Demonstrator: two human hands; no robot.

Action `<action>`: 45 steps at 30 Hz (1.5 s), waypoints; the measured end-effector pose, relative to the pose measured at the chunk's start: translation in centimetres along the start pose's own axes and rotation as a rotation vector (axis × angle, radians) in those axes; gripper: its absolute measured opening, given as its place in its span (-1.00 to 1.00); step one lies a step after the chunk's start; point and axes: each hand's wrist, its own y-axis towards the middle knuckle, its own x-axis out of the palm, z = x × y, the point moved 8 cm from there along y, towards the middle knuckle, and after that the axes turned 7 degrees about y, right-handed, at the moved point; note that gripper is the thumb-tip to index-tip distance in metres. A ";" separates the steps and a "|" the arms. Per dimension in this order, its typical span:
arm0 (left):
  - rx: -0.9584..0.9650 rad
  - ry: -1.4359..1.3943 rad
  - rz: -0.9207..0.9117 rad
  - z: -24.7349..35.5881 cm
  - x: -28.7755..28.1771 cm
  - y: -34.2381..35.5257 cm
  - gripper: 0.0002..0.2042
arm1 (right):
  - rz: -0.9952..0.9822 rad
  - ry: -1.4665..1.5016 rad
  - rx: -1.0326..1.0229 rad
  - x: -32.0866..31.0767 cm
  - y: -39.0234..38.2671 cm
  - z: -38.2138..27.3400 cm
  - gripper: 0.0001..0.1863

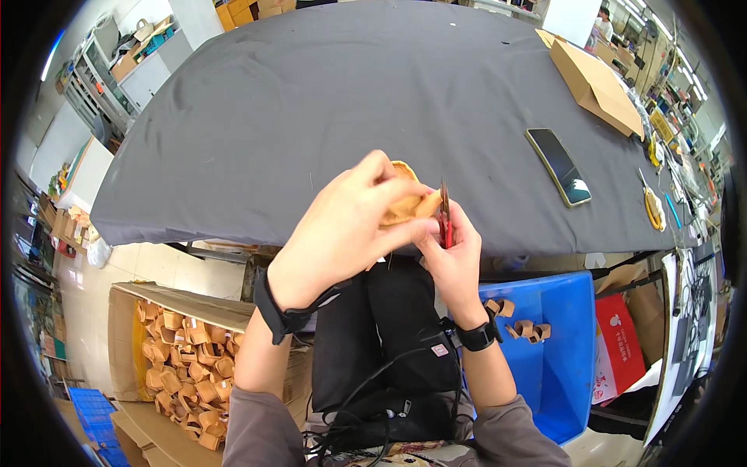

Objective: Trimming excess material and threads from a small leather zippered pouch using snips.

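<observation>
Left grip (342,218) around tan piece (405,211)

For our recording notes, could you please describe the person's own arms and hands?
The left hand and right hand are ungloved. A wide black band circles the left wrist, a black watch-like band the right. Grey-brown fabric sleeves end near the elbows.

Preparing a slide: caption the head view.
Left fingers pinch a tan piece; right fingers hold a red-handled tool beside it.
</observation>
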 end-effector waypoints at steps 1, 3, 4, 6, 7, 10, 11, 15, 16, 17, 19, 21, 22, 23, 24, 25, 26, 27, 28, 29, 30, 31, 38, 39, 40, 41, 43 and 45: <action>-0.002 0.002 -0.001 0.0 0.1 0.0 -0.76 | -0.025 0.024 -0.045 0.2 0.1 -0.2 -0.47; 0.055 0.228 0.010 0.2 0.5 0.2 -0.75 | -0.004 -0.006 -0.005 0.0 0.1 -0.4 -0.49; 0.057 0.275 0.025 0.2 0.6 0.3 -0.78 | 0.019 -0.037 0.033 -0.2 0.1 -0.4 -0.52; 0.096 0.271 0.037 0.1 0.7 0.3 -0.79 | 0.018 -0.079 0.046 -1.0 -0.2 -0.7 -0.54; 0.139 0.263 0.051 0.3 0.9 0.3 -0.80 | 0.020 -0.126 0.055 -1.7 -0.3 -0.9 -0.56; 0.080 0.063 0.073 -0.1 0.6 0.5 -0.85 | 0.065 -0.241 0.089 -3.4 -1.0 -1.8 -0.67; 0.080 0.058 0.070 -0.1 0.6 0.6 -0.85 | 0.082 -0.289 0.054 -3.7 -1.3 -2.1 -0.69; 0.036 -0.009 0.043 -1.0 -0.1 0.7 -0.89 | 0.053 -0.579 -0.007 -2.1 -2.5 -4.1 -0.72; 0.053 -0.026 0.031 -1.0 0.1 0.8 -0.90 | 0.056 -0.625 -0.051 -1.8 -2.7 -4.5 -0.71; 0.070 -0.042 0.018 -0.9 0.2 0.8 -0.91 | 0.059 -0.670 -0.096 -1.4 -2.9 -4.8 -0.71; 0.097 -0.033 0.010 -0.8 0.1 1.1 -0.90 | 0.051 -0.688 -0.097 -0.8 -2.8 -4.9 -0.68; 0.126 -0.024 0.002 -0.5 0.0 1.2 -0.90 | 0.066 -0.765 -0.198 -0.1 -2.9 -5.6 -0.69; 0.126 -0.028 -0.013 -0.6 0.1 1.2 -0.90 | 0.066 -0.763 -0.197 0.3 -2.9 -5.5 -0.69; 0.126 -0.032 -0.028 -0.7 0.2 1.2 -0.89 | 0.082 -0.790 -0.220 0.6 -2.9 -5.7 -0.70; 0.125 -0.030 -0.029 -0.8 0.1 1.2 -0.89 | 0.099 -0.816 -0.242 0.9 -3.0 -5.8 -0.70; 0.134 -0.018 -0.037 -0.8 0.1 1.3 -0.89 | 0.118 -0.846 -0.264 1.1 -3.1 -6.1 -0.71; 0.142 -0.006 -0.045 -0.7 0.2 1.3 -0.89 | 0.120 -0.846 -0.262 1.3 -3.1 -6.2 -0.71; 0.142 -0.007 -0.048 -0.7 0.1 1.4 -0.89 | 0.117 -0.873 -0.272 1.5 -3.1 -6.5 -0.72; 0.143 0.005 -0.057 -0.6 0.1 1.5 -0.90 | 0.116 -0.900 -0.283 1.7 -3.1 -6.7 -0.73; 0.144 0.016 -0.067 -0.6 0.2 1.6 -0.90 | 0.118 -0.901 -0.280 1.7 -3.1 -6.9 -0.73; 0.144 0.014 -0.069 -0.7 0.3 1.6 -0.90 | 0.117 -0.915 -0.272 1.8 -3.1 -6.9 -0.74; 0.143 0.005 -0.071 -0.7 0.3 1.7 -0.91 | 0.116 -0.928 -0.266 1.8 -3.1 -7.0 -0.76; 0.147 0.006 -0.082 -0.8 0.4 2.0 -0.91 | 0.107 -0.876 -0.215 1.2 -2.7 -7.1 -0.78; 0.147 0.007 -0.081 -0.7 0.4 2.0 -0.91 | 0.098 -0.866 -0.196 1.1 -2.6 -7.0 -0.78; 0.134 -0.020 -0.070 -0.8 0.4 2.0 -0.90 | 0.090 -0.857 -0.177 1.0 -2.6 -6.9 -0.78; 0.121 -0.046 -0.058 -0.9 0.3 2.0 -0.90 | 0.089 -0.856 -0.179 1.0 -2.5 -6.9 -0.78; 0.107 -0.020 -0.030 -0.9 -0.3 1.7 -0.90 | 0.061 -0.859 -0.194 1.2 -2.3 -6.7 -0.75; 0.092 0.006 -0.001 -1.1 -1.1 1.1 -0.90 | 0.124 -0.767 -0.140 0.4 -1.9 -6.1 -0.73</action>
